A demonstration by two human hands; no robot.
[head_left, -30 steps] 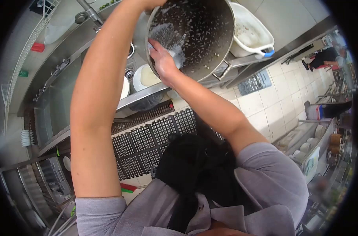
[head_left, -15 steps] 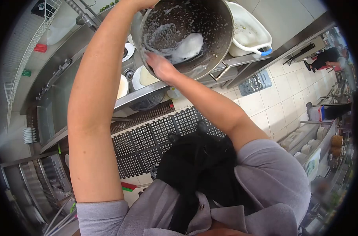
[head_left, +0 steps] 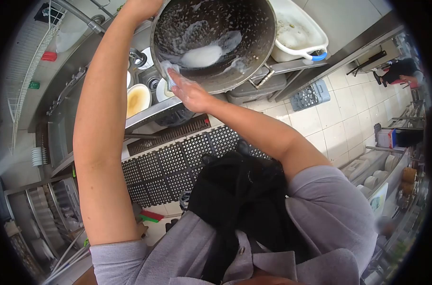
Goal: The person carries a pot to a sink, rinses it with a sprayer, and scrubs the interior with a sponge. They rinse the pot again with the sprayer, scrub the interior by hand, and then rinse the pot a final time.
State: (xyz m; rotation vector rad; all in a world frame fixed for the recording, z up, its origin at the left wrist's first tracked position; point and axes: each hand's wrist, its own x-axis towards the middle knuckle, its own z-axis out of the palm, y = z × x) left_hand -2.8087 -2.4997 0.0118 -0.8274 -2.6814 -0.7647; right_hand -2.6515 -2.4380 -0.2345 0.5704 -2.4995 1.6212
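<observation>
A large dark metal pot (head_left: 259,52) is tilted toward me over the sink edge, its inside wet with suds and a mound of white foam (head_left: 202,56). My left hand (head_left: 147,6), cut off by the top of the view, is closed at the pot's far left rim; its fingertips are mostly hidden. My right hand (head_left: 191,94) presses a whitish, soapy pad (head_left: 169,75) against the outer left side of the rim. One metal loop handle (head_left: 262,77) sticks out at the pot's near right.
A white tub (head_left: 299,39) with a blue-ended handle stands right of the pot. Plates, one with a brown stain (head_left: 138,100), lie in the sink (head_left: 64,137) at left. Below are a black rubber mat (head_left: 154,166) and a grey crate (head_left: 310,96). A person (head_left: 401,73) is far right.
The pot has shifted left and turned a little, and the foam inside has slid left. My right hand has moved from inside the rim to its outer side. My left hand has moved left.
</observation>
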